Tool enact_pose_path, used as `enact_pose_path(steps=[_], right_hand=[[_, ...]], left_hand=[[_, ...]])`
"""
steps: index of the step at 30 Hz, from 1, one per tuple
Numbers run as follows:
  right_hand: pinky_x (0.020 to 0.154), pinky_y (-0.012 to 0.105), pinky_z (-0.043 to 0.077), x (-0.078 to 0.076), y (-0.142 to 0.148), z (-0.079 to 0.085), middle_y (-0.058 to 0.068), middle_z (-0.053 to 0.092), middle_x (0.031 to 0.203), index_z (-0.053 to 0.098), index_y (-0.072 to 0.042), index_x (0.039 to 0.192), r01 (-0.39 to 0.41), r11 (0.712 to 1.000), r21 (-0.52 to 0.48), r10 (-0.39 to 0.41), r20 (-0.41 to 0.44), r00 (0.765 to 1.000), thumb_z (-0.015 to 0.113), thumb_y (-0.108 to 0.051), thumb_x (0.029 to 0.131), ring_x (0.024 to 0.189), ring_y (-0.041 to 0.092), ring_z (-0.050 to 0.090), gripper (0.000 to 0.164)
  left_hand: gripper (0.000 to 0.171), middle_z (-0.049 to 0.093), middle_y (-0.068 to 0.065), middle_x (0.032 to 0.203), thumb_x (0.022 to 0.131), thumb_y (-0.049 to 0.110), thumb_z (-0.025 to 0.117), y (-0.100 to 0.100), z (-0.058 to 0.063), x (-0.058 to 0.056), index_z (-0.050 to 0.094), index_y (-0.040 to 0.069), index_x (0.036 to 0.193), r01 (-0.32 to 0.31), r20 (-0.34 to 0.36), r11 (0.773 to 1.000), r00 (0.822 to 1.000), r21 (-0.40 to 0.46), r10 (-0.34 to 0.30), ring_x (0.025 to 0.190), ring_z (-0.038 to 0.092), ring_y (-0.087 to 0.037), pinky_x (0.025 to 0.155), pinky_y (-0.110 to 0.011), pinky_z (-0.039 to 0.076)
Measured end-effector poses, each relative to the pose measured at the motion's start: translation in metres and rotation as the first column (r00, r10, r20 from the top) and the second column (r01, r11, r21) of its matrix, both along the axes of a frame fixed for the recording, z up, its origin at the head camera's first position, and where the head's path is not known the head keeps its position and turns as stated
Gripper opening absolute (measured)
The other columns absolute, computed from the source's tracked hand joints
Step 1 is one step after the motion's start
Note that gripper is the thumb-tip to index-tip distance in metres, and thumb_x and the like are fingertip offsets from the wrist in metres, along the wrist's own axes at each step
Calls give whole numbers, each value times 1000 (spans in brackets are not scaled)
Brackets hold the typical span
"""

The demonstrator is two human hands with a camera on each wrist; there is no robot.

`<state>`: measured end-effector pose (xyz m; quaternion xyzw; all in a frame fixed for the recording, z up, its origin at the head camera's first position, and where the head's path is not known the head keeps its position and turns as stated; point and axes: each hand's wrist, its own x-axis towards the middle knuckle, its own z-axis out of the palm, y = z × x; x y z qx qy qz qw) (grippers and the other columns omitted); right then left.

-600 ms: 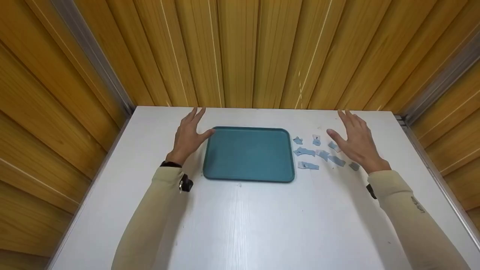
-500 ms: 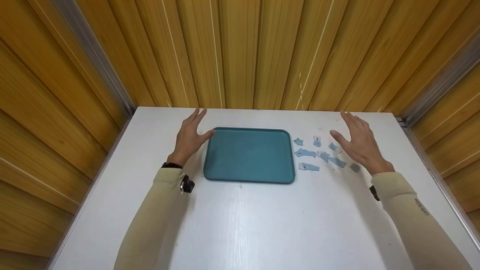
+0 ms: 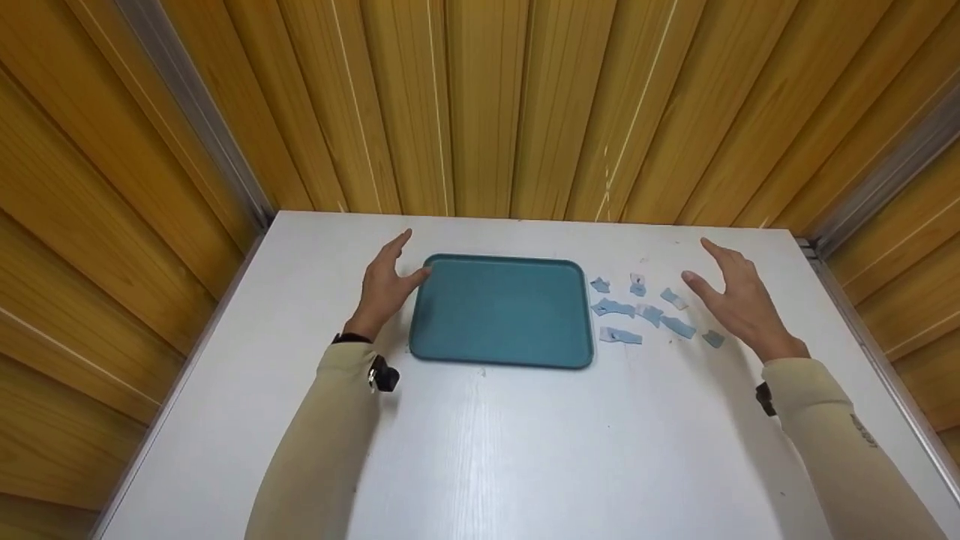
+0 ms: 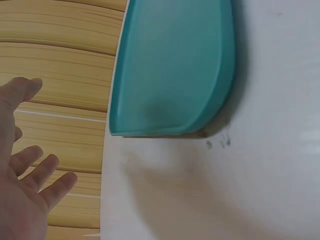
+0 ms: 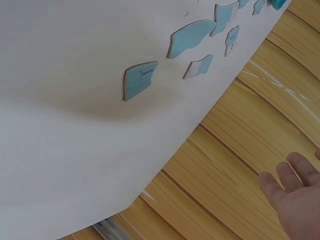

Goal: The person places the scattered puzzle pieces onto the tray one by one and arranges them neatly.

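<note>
My left hand (image 3: 384, 289) hovers by the left edge of a teal rectangular tray (image 3: 502, 311), fingers spread and holding nothing. In the head view its thumb overlaps the tray's top left corner; the left wrist view shows the hand (image 4: 25, 185) apart from the tray (image 4: 175, 65). At the right, my right hand (image 3: 746, 307) hovers with thumb and fingers apart, holding nothing. Several flat, irregular light-blue and whitish pieces (image 3: 679, 327) lie between it and the tray. Nearest the right hand is a small blue-grey piece (image 3: 713, 339), seen larger as a thin-edged blue piece (image 5: 140, 80) in the right wrist view.
Everything lies on a white table (image 3: 525, 450). A yellow wood-patterned wall (image 3: 480, 112) rises behind its far edge, with similar panels on both sides. Small dark specks (image 4: 220, 142) mark the table near the tray's corner.
My right hand has drifted right and closer to me, away from the pieces. The left hand has shifted slightly right and nearer. The camera view moved a little; tray and pieces stay put.
</note>
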<state>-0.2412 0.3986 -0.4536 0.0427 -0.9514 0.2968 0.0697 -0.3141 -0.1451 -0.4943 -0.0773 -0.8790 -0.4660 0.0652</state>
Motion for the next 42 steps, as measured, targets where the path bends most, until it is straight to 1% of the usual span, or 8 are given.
enact_pose_path(steps=[5,9,15,18,23,27,33,42], right_hand=[[116,76,21,6,11,-10,32,25,167,26,-7,168,4,1000,-10,-4,22,1000,60,-47,108,151,57,22,80],[116,76,21,10,18,-15,32,25,167,25,-8,168,18,1000,-24,-16,64,998,61,-48,107,152,57,22,82],[112,77,28,12,27,-23,34,23,166,20,-11,170,17,999,-35,-11,167,986,63,-50,106,148,59,26,87],[112,74,32,14,31,-29,34,24,166,20,-9,170,8,999,-44,1,197,980,64,-47,105,146,59,30,87],[113,70,35,18,35,-36,35,34,160,25,-2,167,0,997,-83,15,186,982,67,-41,105,143,57,37,84],[109,71,39,20,37,-40,36,43,152,27,-1,166,19,996,-87,-2,187,982,65,-42,106,137,57,44,82],[107,70,42,22,39,-44,34,47,148,28,0,165,36,997,-71,-21,197,980,64,-39,107,133,54,48,78],[108,69,42,27,42,-50,34,48,147,28,0,165,57,997,-56,-42,243,969,61,-40,109,133,52,48,76]], left_hand=[[81,38,-17,167,99,20,77,0,-13,0,34,7,166,-24,47,997,999,77,21,147,44,-37,116,-49,43],[79,42,-19,164,98,16,77,-1,-20,0,36,6,165,-21,64,992,998,125,13,145,47,-37,114,-47,45],[73,48,-19,160,99,11,76,0,-30,0,41,5,162,-9,85,990,996,141,-3,140,52,-36,110,-46,49],[70,49,-19,159,98,9,76,0,-36,0,44,4,160,-2,97,991,995,137,-11,139,53,-36,109,-47,50],[65,52,-20,157,96,5,77,-3,-44,1,50,1,156,5,98,989,995,147,-19,137,56,-36,107,-47,52],[61,55,-19,153,96,3,77,-6,-49,3,55,3,153,4,106,989,994,147,-20,133,59,-36,107,-45,52],[55,64,-18,143,95,2,77,-8,-59,3,61,4,148,-7,114,983,993,181,-14,128,62,-33,106,-44,51],[46,71,-14,131,94,3,79,-10,-68,1,69,5,139,-11,94,975,996,221,-10,120,64,-28,103,-40,51]])
